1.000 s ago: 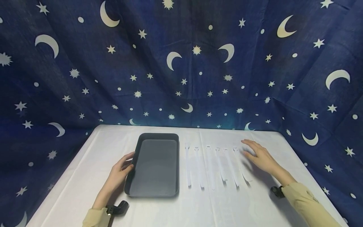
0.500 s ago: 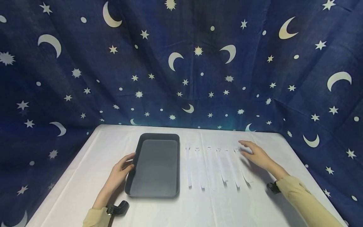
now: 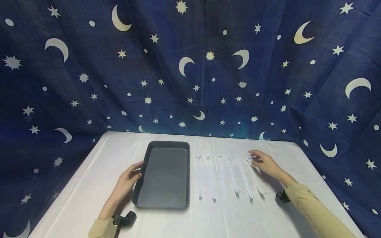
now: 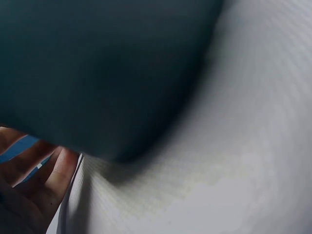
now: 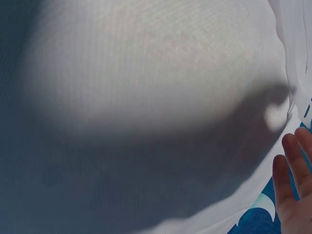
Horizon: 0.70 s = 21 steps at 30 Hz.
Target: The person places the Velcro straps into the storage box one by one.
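My left hand rests at the left edge of a dark grey rectangular tray, its fingers loosely extended against the side. The left wrist view has those fingers beside the tray's dark wall. My right hand hovers at the far end of the rightmost white strap, thumb and fingertips apart around its slotted head. In the right wrist view the fingers are spread, with a slotted strap end just beyond. Several similar straps lie in a row between tray and hand.
A white cloth covers the table. A dark blue curtain with moons and stars hangs behind the table and along both sides. Black wrist devices sit on both forearms, close over the cloth.
My right hand has moved left and slightly nearer, up to the head of the rightmost strap, and its thumb and fingers have drawn closer together. The left hand stays at the tray.
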Each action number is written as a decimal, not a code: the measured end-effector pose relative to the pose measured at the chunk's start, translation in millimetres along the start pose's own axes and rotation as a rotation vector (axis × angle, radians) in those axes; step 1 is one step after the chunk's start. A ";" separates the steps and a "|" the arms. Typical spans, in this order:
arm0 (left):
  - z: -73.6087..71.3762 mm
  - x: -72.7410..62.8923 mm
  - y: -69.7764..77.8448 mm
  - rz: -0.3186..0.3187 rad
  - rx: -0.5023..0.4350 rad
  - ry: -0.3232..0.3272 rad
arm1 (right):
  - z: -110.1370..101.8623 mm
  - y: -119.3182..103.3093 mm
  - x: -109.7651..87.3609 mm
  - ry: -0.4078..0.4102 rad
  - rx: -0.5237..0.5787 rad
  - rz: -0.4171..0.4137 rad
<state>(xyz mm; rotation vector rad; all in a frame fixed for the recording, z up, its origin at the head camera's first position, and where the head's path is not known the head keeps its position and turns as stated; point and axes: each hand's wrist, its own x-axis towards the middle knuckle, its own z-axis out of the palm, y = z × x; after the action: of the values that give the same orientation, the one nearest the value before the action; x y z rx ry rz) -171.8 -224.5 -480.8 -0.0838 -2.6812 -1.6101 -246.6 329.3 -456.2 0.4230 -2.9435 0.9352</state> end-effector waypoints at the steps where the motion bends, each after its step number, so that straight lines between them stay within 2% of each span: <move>1: 0.1 -0.2 -0.2 -0.005 -0.001 -0.002 | 1.4 0.2 0.0 -0.001 -0.001 0.012; 6: 0.9 -0.5 -1.8 -0.015 0.003 -0.006 | 5.2 -0.3 0.8 0.001 -0.015 0.045; 13: 2.4 0.8 -4.6 -0.008 -0.019 0.003 | 4.0 2.7 3.0 0.021 -0.001 0.040; 18: 1.8 0.7 -4.8 -0.005 -0.019 -0.002 | 2.5 5.6 5.7 0.040 0.049 0.061; 21: 1.2 1.0 -5.5 -0.010 -0.021 -0.001 | 0.7 5.9 6.8 0.043 0.079 0.100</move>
<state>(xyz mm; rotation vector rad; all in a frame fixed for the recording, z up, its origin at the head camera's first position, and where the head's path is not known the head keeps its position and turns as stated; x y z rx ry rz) -173.1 -226.0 -486.1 -0.0712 -2.6699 -1.6419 -254.7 331.8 -459.4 0.2556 -2.9202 1.0608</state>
